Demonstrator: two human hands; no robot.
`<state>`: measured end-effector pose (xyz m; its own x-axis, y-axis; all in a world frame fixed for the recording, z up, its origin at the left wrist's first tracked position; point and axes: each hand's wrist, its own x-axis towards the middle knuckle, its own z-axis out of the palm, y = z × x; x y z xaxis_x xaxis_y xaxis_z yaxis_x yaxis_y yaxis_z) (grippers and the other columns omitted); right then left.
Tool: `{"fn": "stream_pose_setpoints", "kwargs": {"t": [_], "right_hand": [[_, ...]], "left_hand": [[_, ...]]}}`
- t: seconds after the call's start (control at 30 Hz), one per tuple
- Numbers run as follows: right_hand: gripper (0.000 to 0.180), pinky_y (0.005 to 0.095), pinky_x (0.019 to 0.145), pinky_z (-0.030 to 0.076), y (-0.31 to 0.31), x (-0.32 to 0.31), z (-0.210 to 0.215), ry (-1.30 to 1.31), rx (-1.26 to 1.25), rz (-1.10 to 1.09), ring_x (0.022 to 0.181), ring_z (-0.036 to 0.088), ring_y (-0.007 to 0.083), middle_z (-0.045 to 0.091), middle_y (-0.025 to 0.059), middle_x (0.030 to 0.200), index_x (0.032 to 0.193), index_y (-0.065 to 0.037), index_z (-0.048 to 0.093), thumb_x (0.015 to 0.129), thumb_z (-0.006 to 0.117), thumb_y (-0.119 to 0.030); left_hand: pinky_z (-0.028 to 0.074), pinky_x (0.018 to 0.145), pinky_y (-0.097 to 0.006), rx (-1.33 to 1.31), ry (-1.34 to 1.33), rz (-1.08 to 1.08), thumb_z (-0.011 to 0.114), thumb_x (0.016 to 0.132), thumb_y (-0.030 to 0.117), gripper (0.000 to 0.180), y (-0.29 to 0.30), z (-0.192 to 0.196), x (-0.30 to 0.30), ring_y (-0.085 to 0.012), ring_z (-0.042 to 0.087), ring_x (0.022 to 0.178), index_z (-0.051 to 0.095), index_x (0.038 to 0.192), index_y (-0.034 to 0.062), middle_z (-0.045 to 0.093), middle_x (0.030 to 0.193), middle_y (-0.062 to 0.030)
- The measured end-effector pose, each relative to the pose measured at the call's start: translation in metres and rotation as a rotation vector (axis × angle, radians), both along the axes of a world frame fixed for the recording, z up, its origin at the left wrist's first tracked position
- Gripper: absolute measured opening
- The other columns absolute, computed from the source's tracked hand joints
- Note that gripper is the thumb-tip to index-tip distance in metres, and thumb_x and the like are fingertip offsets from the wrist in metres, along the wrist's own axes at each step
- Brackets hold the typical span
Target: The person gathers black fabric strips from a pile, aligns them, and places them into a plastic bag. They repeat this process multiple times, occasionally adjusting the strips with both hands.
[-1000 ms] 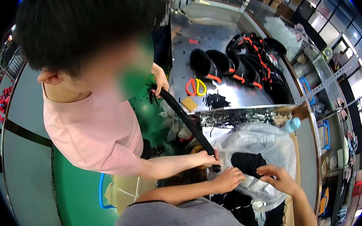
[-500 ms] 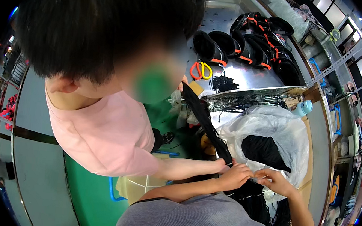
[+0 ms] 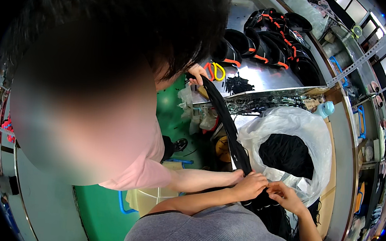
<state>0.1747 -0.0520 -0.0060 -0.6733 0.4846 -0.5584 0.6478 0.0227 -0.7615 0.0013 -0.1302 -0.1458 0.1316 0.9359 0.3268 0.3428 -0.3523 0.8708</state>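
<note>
A long bundle of black cords point(image 3: 226, 119) runs slantwise across the middle, stretched between a co-worker's two hands. One co-worker's hand point(image 3: 198, 73) holds its far end; the other point(image 3: 237, 176) is at its near end, right beside mine. My left hand point(image 3: 251, 186) is closed around the near end of the bundle. Close by on its right, my right hand point(image 3: 286, 196) has its fingers bent in a pinch; what is between them is too small to make out. More black cords point(image 3: 276, 217) hang below my hands.
A white plastic bag point(image 3: 321, 152) holding black cords point(image 3: 286, 154) stands ahead right. Behind it, a metal table point(image 3: 270, 79) carries black-and-orange padded pieces point(image 3: 261, 46), scissors point(image 3: 218, 72) and short black strips point(image 3: 239, 85). A light-blue bottle point(image 3: 325, 109) stands by the bag. The co-worker leans in from the left.
The co-worker has leaned closer, and the hand on the bundle's far end shows more. My hands stay near the bundle's near end, with the right drawn slightly toward the left.
</note>
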Motion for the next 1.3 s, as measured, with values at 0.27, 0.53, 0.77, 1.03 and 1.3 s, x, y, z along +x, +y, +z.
{"fn": "stream_pose_setpoints", "kwargs": {"t": [0.27,0.53,0.77,1.03,1.3], "right_hand": [[0.028,0.0296,0.088,0.053,-0.011,0.0,-0.046,0.097,0.049,-0.214,0.1,0.067,0.0158,0.068,0.008,0.101,0.119,-0.003,0.05,0.095,0.062,0.002],[0.028,0.0329,0.086,0.054,-0.024,-0.027,-0.091,0.171,0.26,-0.383,0.102,0.066,0.0196,0.066,0.0129,0.11,0.121,-0.002,0.049,0.095,0.059,-0.001],[0.042,0.0338,0.094,0.05,-0.034,-0.027,-0.086,0.267,0.123,-0.419,0.11,0.062,0.0225,0.063,0.014,0.119,0.131,-0.002,0.052,0.092,0.062,-0.011],[0.053,0.0313,0.097,0.047,-0.04,-0.016,-0.084,0.294,-0.016,-0.461,0.11,0.058,0.0185,0.06,0.0111,0.117,0.135,-0.004,0.05,0.085,0.065,-0.016],[0.045,0.0316,0.086,0.052,-0.043,-0.006,-0.098,0.224,0.136,-0.415,0.097,0.064,0.0195,0.065,0.0123,0.109,0.134,-0.003,0.051,0.09,0.061,-0.006]], "left_hand": [[0.046,0.09,-0.042,-0.033,-0.014,0.124,0.062,0.088,0.008,0.011,0.001,0.004,-0.003,-0.0303,0.061,0.102,0.067,0.097,0.0034,0.066,0.1,-0.0097],[0.048,0.087,-0.04,0.107,-0.071,0.285,0.065,0.085,0.004,0.013,-0.003,0.038,-0.017,-0.0295,0.062,0.099,0.068,0.097,0.0037,0.068,0.099,-0.0089],[0.047,0.087,-0.041,0.318,-0.174,-0.295,0.073,0.078,0.006,0.016,-0.02,0.076,-0.009,-0.0286,0.06,0.097,0.067,0.092,0.0056,0.062,0.099,-0.0081],[0.047,0.084,-0.041,0.302,-0.182,-0.257,0.075,0.077,0.007,0.017,-0.019,0.069,0.001,-0.0273,0.06,0.095,0.067,0.093,0.0064,0.061,0.097,-0.006],[0.046,0.084,-0.04,0.275,-0.166,-0.264,0.075,0.077,0.008,0.016,-0.02,0.069,0.005,-0.0268,0.06,0.095,0.067,0.091,0.006,0.062,0.095,-0.0059]]}}
